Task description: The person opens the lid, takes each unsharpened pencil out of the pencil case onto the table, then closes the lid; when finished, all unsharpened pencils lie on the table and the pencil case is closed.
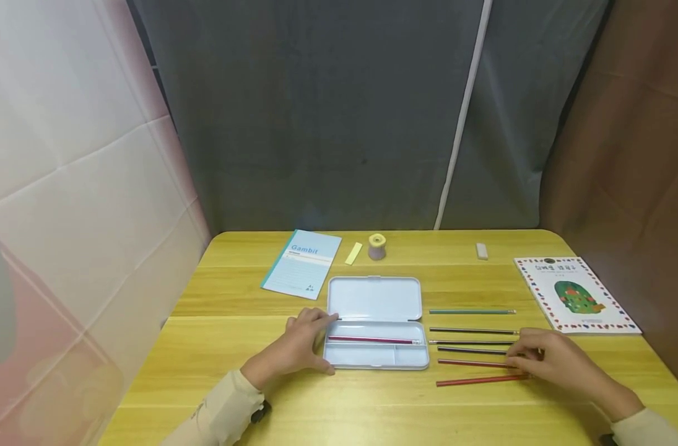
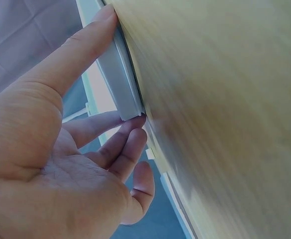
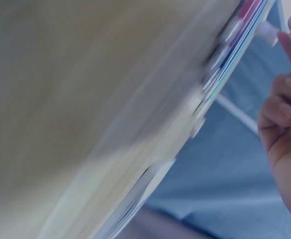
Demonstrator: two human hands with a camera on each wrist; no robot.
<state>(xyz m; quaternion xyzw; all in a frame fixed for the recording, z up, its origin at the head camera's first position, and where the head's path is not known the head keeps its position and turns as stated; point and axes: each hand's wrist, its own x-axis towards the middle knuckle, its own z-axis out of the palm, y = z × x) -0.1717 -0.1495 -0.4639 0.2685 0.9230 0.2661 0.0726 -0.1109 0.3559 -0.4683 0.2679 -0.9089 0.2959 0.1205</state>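
A light-blue pencil case (image 1: 374, 298) lies open on the table, its lid folded back. One dark red pencil (image 1: 372, 339) is in its long rear compartment. My left hand (image 1: 296, 344) holds the case's left end, thumb at the front corner and index finger near the hinge; the left wrist view shows the thumb and fingers spanning the end wall. Right of the case, several pencils lie in a loose row: teal (image 1: 472, 311), black, dark blue and red (image 1: 478, 380). Over their eraser ends is my right hand (image 1: 556, 362), fingers bent, with no pencil visibly lifted.
Behind the case are a pale-blue notebook (image 1: 302, 263), a yellow strip (image 1: 353, 253) and a small yellow-topped container (image 1: 377, 246). A white eraser (image 1: 482, 251) lies at the back right. The white picture-covered book (image 1: 577, 296) is beyond my right hand. Curtains stand around the table.
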